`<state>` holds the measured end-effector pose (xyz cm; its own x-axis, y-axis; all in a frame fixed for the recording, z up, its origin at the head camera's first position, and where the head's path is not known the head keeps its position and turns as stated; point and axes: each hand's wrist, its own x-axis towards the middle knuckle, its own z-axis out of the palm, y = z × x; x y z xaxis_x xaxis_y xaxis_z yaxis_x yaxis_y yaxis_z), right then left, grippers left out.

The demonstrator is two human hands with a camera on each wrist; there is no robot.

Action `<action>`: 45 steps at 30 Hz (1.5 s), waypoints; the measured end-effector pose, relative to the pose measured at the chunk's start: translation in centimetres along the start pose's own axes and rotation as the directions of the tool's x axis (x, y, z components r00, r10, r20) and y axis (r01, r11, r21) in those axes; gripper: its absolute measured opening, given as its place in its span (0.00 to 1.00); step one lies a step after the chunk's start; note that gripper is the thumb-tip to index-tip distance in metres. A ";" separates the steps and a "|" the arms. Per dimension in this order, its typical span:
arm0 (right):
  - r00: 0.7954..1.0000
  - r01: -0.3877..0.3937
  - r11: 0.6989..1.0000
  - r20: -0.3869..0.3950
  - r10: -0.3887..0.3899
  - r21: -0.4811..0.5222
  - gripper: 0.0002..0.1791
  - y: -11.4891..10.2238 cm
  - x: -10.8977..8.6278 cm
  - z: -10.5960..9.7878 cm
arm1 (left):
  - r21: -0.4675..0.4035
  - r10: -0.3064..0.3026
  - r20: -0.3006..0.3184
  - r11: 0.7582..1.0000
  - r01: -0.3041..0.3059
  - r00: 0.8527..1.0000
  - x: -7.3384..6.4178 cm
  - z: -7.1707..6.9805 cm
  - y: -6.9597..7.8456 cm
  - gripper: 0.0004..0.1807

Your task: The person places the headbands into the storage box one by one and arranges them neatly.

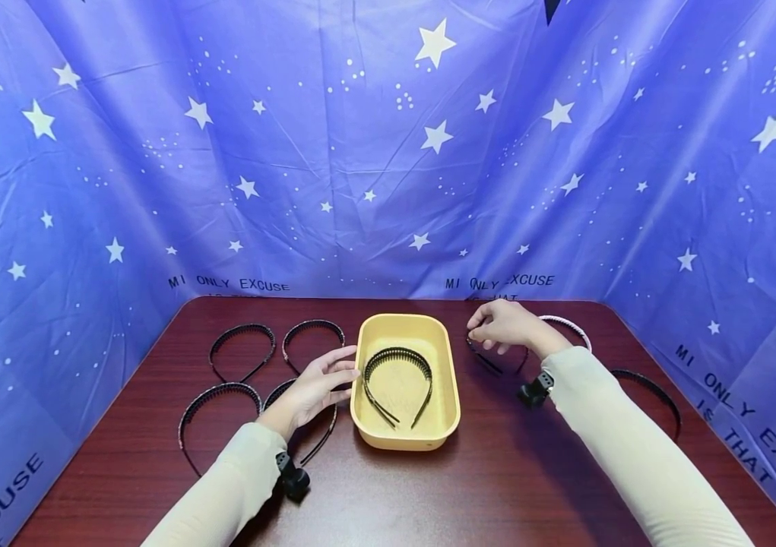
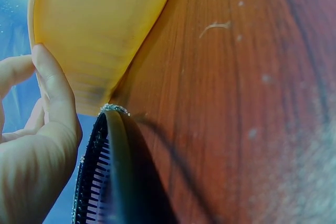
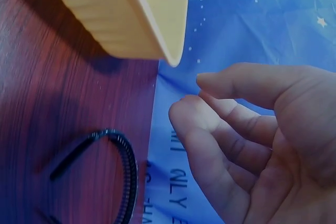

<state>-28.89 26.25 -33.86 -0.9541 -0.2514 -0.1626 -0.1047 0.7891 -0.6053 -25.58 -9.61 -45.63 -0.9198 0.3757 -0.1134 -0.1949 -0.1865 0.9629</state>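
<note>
1 black headband (image 3: pixel 129 169) just beside right hand (image 1: pixel 507 325), fingers loose and empty; left hand (image 1: pixel 319 386), straight-fingered, against yellow tray (image 1: pixel 408 443)

Yellow bin (image 1: pixel 401 441): upright, central | black toothed headband (image 3: pixel 129 165): right of bin

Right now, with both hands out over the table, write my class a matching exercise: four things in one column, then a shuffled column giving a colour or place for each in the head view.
Things
1. container
2. left hand
3. table
4. right hand

Colour or place
A. reddish brown
B. to the container's right
C. yellow
D. touching the container's left side

Pairs: 1-C, 2-D, 3-A, 4-B
</note>
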 end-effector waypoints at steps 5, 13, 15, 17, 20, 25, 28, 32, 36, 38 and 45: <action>1.000 -0.010 1.000 -0.020 0.011 0.007 0.16 1.1 -0.4 -0.7 | 0.009 0.001 -0.002 1.000 -0.001 1.000 0.0 0.0 0.1 0.34; 0.999 -0.019 0.999 -0.033 0.020 0.031 0.16 2.8 -1.4 -2.0 | 0.001 0.005 -0.001 1.000 -0.005 1.000 0.0 0.1 0.1 0.34; 0.999 -0.036 0.998 -0.036 0.038 0.055 0.16 3.4 -1.7 -2.3 | -0.001 0.005 -0.001 1.000 -0.005 1.000 0.0 0.1 0.0 0.34; 0.998 -0.050 0.995 -0.037 0.053 0.086 0.16 4.1 -2.0 -2.6 | -0.003 0.006 0.001 1.000 -0.006 1.000 0.0 0.1 0.0 0.34; 0.997 -0.059 0.990 -0.035 0.064 0.130 0.18 5.1 -2.5 -3.2 | -0.007 0.003 -0.001 1.000 -0.003 1.000 0.0 0.1 0.0 0.34; 0.996 -0.070 0.984 -0.037 0.077 0.162 0.20 7.1 -3.2 -4.3 | -0.011 0.002 0.002 1.000 -0.002 1.000 -0.1 0.1 0.1 0.34; 0.996 -0.064 0.984 -0.044 0.072 0.169 0.20 8.3 -3.7 -4.9 | -0.009 0.004 0.004 1.000 -0.003 1.000 -0.1 0.1 0.1 0.34; 0.996 -0.062 0.978 -0.048 0.073 0.200 0.20 9.8 -4.6 -5.7 | -0.010 0.005 0.004 1.000 -0.005 1.000 -0.1 0.1 0.0 0.34; 0.994 -0.090 0.970 -0.043 0.103 0.227 0.20 11.3 -5.3 -6.3 | -0.012 0.004 0.004 1.000 -0.004 1.000 0.0 0.1 0.0 0.34; 0.993 -0.098 0.968 -0.045 0.111 0.233 0.20 12.0 -5.7 -6.6 | -0.012 0.004 0.005 1.000 -0.004 1.000 0.0 0.1 0.0 0.34; 0.987 -0.141 0.961 -0.046 0.156 0.239 0.20 14.1 -7.0 -7.2 | -0.012 0.004 0.006 1.000 -0.004 1.000 0.0 0.0 -0.1 0.34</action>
<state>-25.68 43.16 -35.60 -0.9707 -0.0987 -0.2192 0.1011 0.6598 -0.7446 -25.56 -9.55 -45.67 -0.9185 0.3804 -0.1083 -0.1956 -0.1988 0.9603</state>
